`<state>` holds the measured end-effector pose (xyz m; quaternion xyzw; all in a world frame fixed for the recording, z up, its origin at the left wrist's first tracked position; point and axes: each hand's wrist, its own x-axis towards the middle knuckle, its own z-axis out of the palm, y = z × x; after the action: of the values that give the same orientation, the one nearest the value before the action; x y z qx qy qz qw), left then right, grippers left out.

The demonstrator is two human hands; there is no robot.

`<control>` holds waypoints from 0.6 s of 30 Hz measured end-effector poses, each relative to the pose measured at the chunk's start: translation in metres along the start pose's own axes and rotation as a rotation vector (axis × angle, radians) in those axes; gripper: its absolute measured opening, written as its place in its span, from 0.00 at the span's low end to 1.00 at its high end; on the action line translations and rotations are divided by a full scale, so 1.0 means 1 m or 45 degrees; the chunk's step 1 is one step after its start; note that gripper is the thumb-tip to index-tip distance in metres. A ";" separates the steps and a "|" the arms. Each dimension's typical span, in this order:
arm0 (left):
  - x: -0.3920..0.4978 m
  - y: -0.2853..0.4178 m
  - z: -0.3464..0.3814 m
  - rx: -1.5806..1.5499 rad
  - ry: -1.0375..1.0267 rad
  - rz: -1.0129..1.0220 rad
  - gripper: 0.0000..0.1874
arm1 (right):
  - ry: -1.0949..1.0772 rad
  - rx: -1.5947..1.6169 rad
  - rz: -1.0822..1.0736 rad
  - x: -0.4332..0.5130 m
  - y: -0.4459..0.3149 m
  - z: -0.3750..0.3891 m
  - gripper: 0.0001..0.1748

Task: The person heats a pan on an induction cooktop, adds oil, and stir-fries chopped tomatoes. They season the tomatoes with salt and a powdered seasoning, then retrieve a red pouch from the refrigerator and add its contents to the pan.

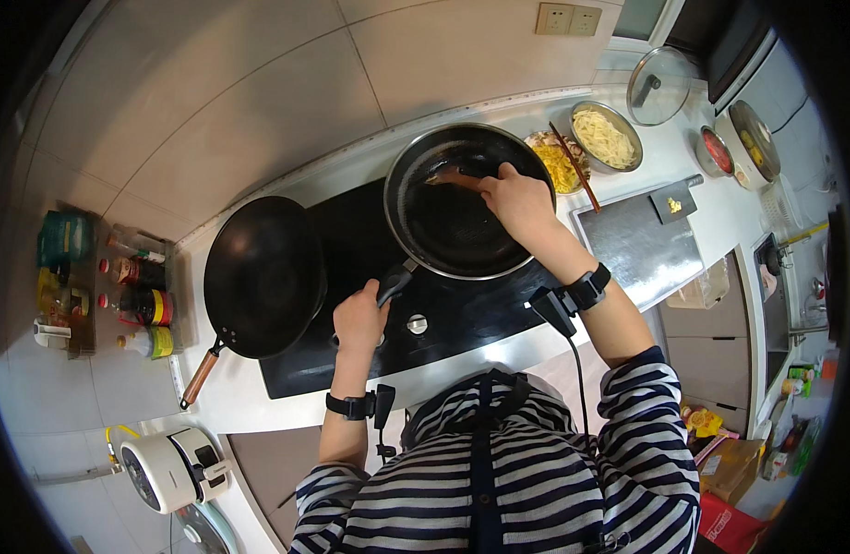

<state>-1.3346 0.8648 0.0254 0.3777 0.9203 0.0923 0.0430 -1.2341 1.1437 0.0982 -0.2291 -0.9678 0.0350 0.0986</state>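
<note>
A deep black frying pan (466, 235) with a metal rim sits on the right side of the black glass cooktop (359, 228). Its black handle (397, 278) is gripped by my left hand (359, 315). Inside the pan, a wooden spatula (459, 179) is held in my right hand (518, 204), its tip resting near the far left wall. The dark pan surface looks wet and shiny. My right fingers hide the spatula's upper end. To the left stands a second black wok (262, 273) with a wooden handle (202, 377), partly over the cooktop.
Right of the pan are a plate of yellow food (560, 166) with chopsticks (576, 166) across it, a metal bowl of pale shreds (603, 138), and a glass lid (660, 86). A cleaver (667, 215) bearing chopped bits lies on a metal board (639, 246). Bottles (145, 306) stand left.
</note>
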 end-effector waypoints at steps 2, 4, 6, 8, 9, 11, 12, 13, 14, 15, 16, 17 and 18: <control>0.000 -0.001 0.001 -0.008 -0.006 -0.011 0.13 | -0.042 -0.016 -0.058 -0.003 0.005 -0.004 0.08; 0.000 -0.002 0.002 0.003 -0.056 -0.044 0.13 | -0.172 0.028 -0.097 -0.012 0.019 -0.020 0.08; 0.000 -0.003 0.002 -0.011 -0.059 -0.043 0.13 | -0.183 0.068 -0.254 -0.024 0.035 -0.044 0.07; 0.001 -0.003 0.002 -0.007 -0.068 -0.044 0.14 | -0.192 0.047 -0.266 -0.031 0.043 -0.060 0.07; 0.002 -0.003 0.002 -0.001 -0.074 -0.049 0.14 | -0.174 0.019 -0.243 -0.033 0.046 -0.064 0.07; 0.001 -0.003 0.003 -0.001 -0.074 -0.054 0.14 | -0.083 -0.033 -0.180 -0.029 0.047 -0.062 0.07; 0.001 -0.003 0.003 -0.005 -0.066 -0.053 0.14 | -0.007 -0.057 -0.136 -0.022 0.044 -0.055 0.07; 0.001 -0.003 0.003 0.006 -0.074 -0.056 0.14 | 0.096 -0.071 -0.101 -0.014 0.041 -0.046 0.07; 0.001 -0.002 0.003 -0.006 -0.065 -0.051 0.14 | 0.109 -0.130 -0.046 -0.004 0.036 -0.034 0.07; 0.001 -0.002 0.003 -0.004 -0.071 -0.054 0.14 | 0.136 -0.151 -0.042 0.004 0.029 -0.023 0.07; 0.001 -0.002 0.002 0.015 -0.090 -0.063 0.14 | 0.150 -0.175 -0.027 0.011 0.022 -0.013 0.08; 0.001 -0.002 0.002 -0.001 -0.069 -0.048 0.14 | 0.109 -0.208 0.024 0.016 0.015 -0.006 0.08; 0.001 -0.002 0.002 -0.005 -0.062 -0.042 0.14 | 0.144 -0.127 -0.083 0.017 0.009 -0.002 0.08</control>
<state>-1.3364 0.8643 0.0230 0.3647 0.9248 0.0843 0.0678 -1.2441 1.1596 0.1016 -0.2038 -0.9681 -0.0296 0.1428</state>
